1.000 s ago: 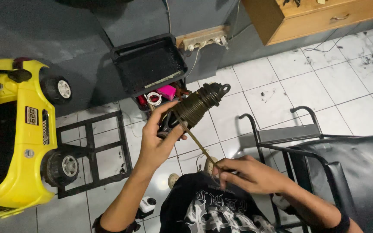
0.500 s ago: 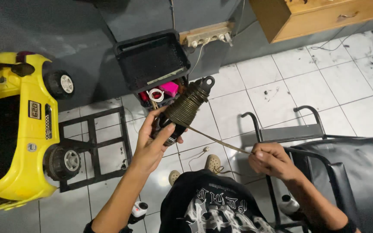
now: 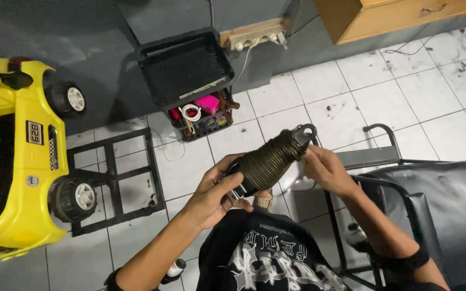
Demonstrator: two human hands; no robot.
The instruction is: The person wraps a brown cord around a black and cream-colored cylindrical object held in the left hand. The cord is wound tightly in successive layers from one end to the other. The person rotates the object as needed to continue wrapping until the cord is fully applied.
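Two hands hold one long tool [image 3: 273, 157]. It is wrapped round and round with dark, thin wire, so it looks bumpy like a coil, and it has a grey metal end with a hole in it. The tool is up in the air, tilted, over the white tile floor [image 3: 319, 91].

The left hand [image 3: 214, 194] is curled tight around the bottom end of the tool. The right hand [image 3: 327, 170] is at the top end, with its fingertips pinching the wire just below the metal end.

Past the tool, farther from the person, sits one black plastic crate [image 3: 182, 67] with a mesh bottom. Under the crate is one small box of bits [image 3: 200, 116], with a pink thing and a white loop of cord in it. Next to the crate is one pale power strip [image 3: 254, 36] with a white cord.

Left of the tool is one black metal frame [image 3: 111, 178] lying flat on the tiles. Left of that frame is one shiny yellow toy car [image 3: 14, 161]. Two of its black wheels show. It has a small square sticker, black and white, on its side.

Right of the tool is one black chair [image 3: 438, 199] with a smooth seat and thin metal arms. Far past it is one wooden cabinet [image 3: 384, 16].

The person wears a black shirt [image 3: 271, 258] with white print.
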